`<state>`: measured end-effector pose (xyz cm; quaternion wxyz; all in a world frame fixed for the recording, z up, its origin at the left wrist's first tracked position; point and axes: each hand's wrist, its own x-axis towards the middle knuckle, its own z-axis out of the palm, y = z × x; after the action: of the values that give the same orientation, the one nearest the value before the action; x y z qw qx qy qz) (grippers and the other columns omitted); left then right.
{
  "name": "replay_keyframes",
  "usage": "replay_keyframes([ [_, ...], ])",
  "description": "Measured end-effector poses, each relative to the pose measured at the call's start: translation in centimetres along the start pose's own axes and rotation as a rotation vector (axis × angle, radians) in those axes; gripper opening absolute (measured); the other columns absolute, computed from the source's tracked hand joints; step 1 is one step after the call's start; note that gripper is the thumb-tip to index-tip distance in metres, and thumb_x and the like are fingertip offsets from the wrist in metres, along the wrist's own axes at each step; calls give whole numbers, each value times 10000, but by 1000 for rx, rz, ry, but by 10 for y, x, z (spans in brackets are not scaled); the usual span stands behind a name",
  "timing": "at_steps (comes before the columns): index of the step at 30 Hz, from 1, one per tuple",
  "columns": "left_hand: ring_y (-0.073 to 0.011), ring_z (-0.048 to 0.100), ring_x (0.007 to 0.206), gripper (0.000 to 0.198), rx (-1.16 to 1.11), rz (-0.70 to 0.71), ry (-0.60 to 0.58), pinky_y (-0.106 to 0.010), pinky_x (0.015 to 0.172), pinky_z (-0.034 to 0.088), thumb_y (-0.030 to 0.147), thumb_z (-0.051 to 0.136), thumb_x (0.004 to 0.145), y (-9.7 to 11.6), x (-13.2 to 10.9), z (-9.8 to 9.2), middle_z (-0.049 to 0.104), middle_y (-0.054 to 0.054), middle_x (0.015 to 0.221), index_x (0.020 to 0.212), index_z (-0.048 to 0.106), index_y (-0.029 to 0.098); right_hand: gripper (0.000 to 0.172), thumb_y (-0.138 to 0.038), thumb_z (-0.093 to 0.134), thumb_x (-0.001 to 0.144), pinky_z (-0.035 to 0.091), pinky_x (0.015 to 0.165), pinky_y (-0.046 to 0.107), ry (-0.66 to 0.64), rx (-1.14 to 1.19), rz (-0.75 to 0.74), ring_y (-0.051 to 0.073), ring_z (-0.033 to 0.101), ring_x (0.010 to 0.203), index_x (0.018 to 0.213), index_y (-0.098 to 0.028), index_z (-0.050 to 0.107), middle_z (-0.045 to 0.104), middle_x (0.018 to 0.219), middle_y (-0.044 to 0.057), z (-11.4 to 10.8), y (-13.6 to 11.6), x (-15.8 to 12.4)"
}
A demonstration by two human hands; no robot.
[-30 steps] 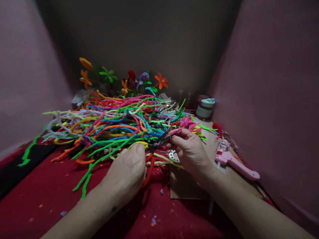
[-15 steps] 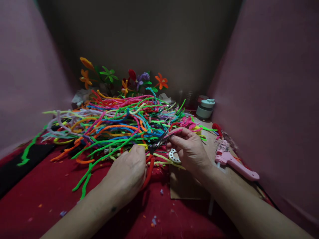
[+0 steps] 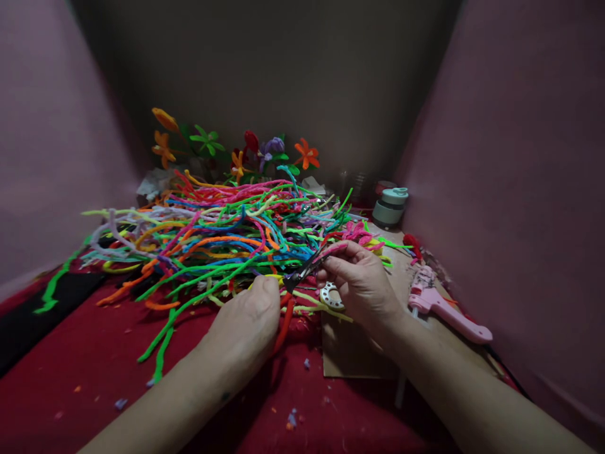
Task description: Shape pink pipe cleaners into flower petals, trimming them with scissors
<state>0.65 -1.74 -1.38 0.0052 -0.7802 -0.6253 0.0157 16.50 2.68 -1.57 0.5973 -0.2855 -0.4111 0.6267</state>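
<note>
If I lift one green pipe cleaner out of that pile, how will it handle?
Probably light and bendy: the green pipe cleaner lies kinked rather than straight, so it likely keeps whatever bend you give it. Its fuzzy surface should grip, not slip. It crosses under other strands in the pile, so neighbours may drag along. Rolling looks unlikely.
</note>
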Motion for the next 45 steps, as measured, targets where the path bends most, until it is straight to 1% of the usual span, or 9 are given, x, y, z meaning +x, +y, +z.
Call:
replay_keyframes([
  [10,-222,610,636,203,-16,3,11,-302,523,398,141,244,824,0,-1,4,574,-92,800,873,440,162,149,-136,684,579,472,468,217,31,35,29,96,567,475,649,-166,555,568,557,-46,3,-2,0],
  [14,-196,575,617,133,-143,-9,85,-281,537,376,200,305,815,-6,2,3,564,-60,719,787,434,184,123,-148,680,608,478,480,222,18,24,20,97,567,491,647,-158,564,581,562,-32,1,-2,-1],
  [17,-153,510,551,132,-461,-16,144,-256,515,361,268,368,801,-12,4,-2,516,-11,625,704,419,194,107,-137,668,624,489,514,235,-10,40,16,100,579,527,648,-153,565,621,621,-10,1,-2,-1],
  [20,-94,403,430,215,-946,-60,1,-210,418,309,372,491,751,-15,3,-12,431,50,509,662,421,189,110,-116,650,631,491,529,245,-32,78,46,108,594,561,634,-153,547,661,711,18,0,-3,-2],
  [23,-73,359,374,276,-1202,-100,-91,-192,369,266,416,543,731,-16,1,-22,418,63,444,637,444,177,107,-109,635,637,482,513,233,-39,116,65,104,588,553,642,-155,538,671,721,24,-2,-4,0],
  [29,-58,352,356,312,-1253,-89,24,-183,373,261,360,537,760,-13,-2,-28,416,58,399,540,433,165,113,-130,669,627,491,519,217,-29,159,119,95,583,548,688,-152,577,654,673,4,-2,-3,1],
  [36,-42,313,377,304,-1310,-89,-8,-163,366,232,351,573,728,-7,0,-23,397,65,418,541,431,157,129,-224,679,653,507,517,245,-171,4,272,122,601,527,714,-120,634,632,587,17,9,0,-11],
  [42,-52,355,347,268,-1262,-84,-31,-165,343,251,343,550,746,-16,0,-24,423,62,402,572,461,159,166,-269,685,660,450,440,184,-62,-40,166,81,550,447,654,-113,628,614,536,11,3,-4,-4],
  [45,-49,345,344,261,-1264,-66,-45,-163,339,244,333,527,762,-17,0,-23,421,63,396,578,460,160,142,-254,684,663,458,471,196,-95,-23,150,87,563,474,673,-121,636,618,557,6,2,-3,-3],
])
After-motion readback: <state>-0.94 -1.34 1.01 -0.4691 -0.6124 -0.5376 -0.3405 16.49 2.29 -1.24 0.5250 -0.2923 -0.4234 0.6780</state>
